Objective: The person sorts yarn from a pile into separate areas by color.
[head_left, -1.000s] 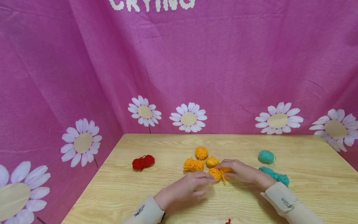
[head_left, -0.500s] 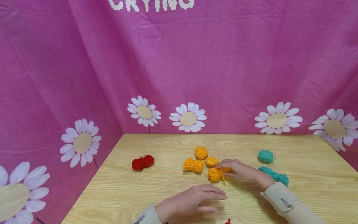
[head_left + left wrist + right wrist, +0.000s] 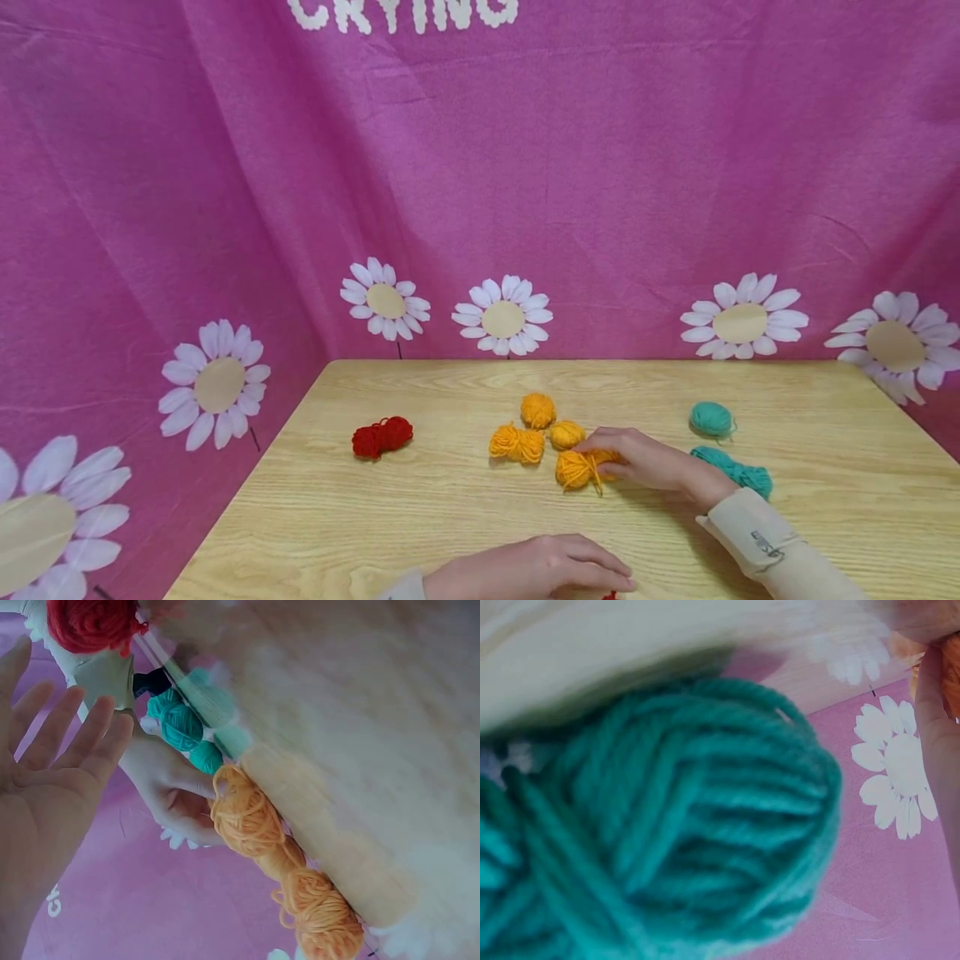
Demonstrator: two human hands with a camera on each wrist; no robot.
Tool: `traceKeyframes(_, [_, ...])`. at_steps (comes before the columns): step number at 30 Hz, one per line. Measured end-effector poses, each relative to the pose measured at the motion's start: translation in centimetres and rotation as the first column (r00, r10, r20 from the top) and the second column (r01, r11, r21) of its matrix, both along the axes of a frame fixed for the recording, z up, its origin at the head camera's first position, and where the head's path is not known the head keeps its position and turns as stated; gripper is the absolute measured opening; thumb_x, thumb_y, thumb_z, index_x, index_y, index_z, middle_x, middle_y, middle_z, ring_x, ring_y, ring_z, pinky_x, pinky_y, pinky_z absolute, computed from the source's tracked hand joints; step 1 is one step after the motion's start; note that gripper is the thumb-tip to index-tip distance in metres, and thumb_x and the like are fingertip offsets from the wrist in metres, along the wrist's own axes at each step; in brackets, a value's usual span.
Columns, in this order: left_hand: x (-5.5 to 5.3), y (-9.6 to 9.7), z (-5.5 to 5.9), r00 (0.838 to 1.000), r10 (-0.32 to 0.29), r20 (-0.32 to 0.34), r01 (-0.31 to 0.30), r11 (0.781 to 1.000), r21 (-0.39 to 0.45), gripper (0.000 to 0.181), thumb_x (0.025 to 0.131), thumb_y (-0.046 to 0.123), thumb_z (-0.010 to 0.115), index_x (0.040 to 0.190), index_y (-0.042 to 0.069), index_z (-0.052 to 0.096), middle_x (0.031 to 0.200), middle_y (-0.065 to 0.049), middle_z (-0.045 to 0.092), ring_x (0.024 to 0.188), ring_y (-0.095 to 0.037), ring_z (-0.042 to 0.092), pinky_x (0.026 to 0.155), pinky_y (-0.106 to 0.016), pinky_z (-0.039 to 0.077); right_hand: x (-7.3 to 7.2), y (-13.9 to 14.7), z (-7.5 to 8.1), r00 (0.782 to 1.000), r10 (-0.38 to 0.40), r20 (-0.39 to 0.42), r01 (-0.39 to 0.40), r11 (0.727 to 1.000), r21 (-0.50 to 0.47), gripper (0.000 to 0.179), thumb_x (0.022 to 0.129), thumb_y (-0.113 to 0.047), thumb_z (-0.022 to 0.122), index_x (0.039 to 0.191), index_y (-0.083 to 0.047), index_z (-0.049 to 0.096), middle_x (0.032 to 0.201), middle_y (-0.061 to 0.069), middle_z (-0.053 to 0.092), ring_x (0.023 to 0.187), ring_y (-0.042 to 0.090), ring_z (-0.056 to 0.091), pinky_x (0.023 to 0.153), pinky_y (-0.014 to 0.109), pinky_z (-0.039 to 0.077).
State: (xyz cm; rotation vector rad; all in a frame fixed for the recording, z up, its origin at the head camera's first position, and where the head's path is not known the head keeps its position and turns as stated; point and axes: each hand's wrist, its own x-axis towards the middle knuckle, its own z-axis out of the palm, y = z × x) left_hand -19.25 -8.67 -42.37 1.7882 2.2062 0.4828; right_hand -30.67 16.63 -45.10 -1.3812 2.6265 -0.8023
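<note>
My right hand [image 3: 648, 460] holds the right part of an orange yarn skein [image 3: 576, 471], a bow-shaped bundle tied at its middle. The fingers cover part of the bundle. Close behind it lie an orange yarn ball [image 3: 567, 434], a second orange ball [image 3: 538, 411] and another tied orange skein [image 3: 517, 444]. My left hand [image 3: 536, 570] is low over the front of the table, its fingers extended in the left wrist view. Beyond those fingertips sits red yarn [image 3: 91, 624], of which only a scrap shows at the bottom edge of the head view.
A tied red skein [image 3: 383, 437] lies on the left of the wooden table [image 3: 420, 508]. On the right are a teal yarn ball [image 3: 711, 419] and a teal skein [image 3: 733, 471], close beside my right wrist. A pink flowered cloth [image 3: 622, 183] hangs behind the table.
My left hand has left the orange skein and moved toward the front edge, to the red yarn. My right hand stays on the orange skein.
</note>
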Motion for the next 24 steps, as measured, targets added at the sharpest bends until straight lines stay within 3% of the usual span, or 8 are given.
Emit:
traceKeyframes(6, [0.5, 0.4, 0.2, 0.999, -0.006, 0.034, 0.008, 0.999, -0.053, 0.049, 0.101, 0.035, 0.050, 0.149, 0.028, 0.040, 0.152, 0.018, 0.040, 0.139, 0.010, 0.032, 0.111, -0.006, 0.028, 0.0, -0.1, 0.1, 1.000, 0.005, -0.018, -0.005, 1.000, 0.000, 0.034, 0.096, -0.010, 0.060, 0.129, -0.011, 0.062, 0.122, 0.005, 0.067, 0.111, 0.021, 0.063, 0.095, 0.037, 0.054])
traceKeyframes(14, [1.0, 0.6, -0.1, 0.992, -0.075, -0.098, 0.066, 0.994, -0.092, 0.057, 0.098, 0.040, 0.056, 0.150, 0.028, 0.038, 0.153, 0.017, 0.038, 0.140, 0.009, 0.030, 0.110, -0.005, 0.027, 0.0, 0.0, 0.2, 1.000, 0.000, -0.007, 0.000, 1.000, 0.002, 0.034, 0.095, -0.008, 0.060, 0.129, -0.010, 0.062, 0.122, 0.006, 0.067, 0.112, 0.022, 0.062, 0.096, 0.039, 0.053])
traceKeyframes(21, [1.1, 0.7, -0.5, 0.991, -0.092, -0.092, 0.082, 0.991, -0.105, 0.053, 0.098, 0.038, 0.057, 0.147, 0.028, 0.043, 0.151, 0.016, 0.042, 0.137, 0.009, 0.033, 0.108, -0.004, 0.028, 0.0, -0.1, 0.0, 1.000, -0.009, 0.011, 0.008, 1.000, 0.010, 0.034, 0.095, -0.010, 0.060, 0.130, -0.012, 0.062, 0.123, 0.005, 0.066, 0.113, 0.021, 0.062, 0.097, 0.038, 0.053])
traceKeyframes(24, [1.6, 0.7, 0.8, 0.991, -0.097, -0.093, 0.086, 0.990, -0.113, 0.049, 0.099, 0.036, 0.055, 0.147, 0.027, 0.045, 0.148, 0.015, 0.046, 0.133, 0.009, 0.038, 0.105, -0.004, 0.032, -0.1, -0.1, -0.2, 1.000, -0.013, 0.004, 0.013, 1.000, 0.015, 0.035, 0.095, -0.009, 0.061, 0.130, -0.012, 0.062, 0.123, 0.004, 0.066, 0.113, 0.019, 0.062, 0.097, 0.037, 0.053])
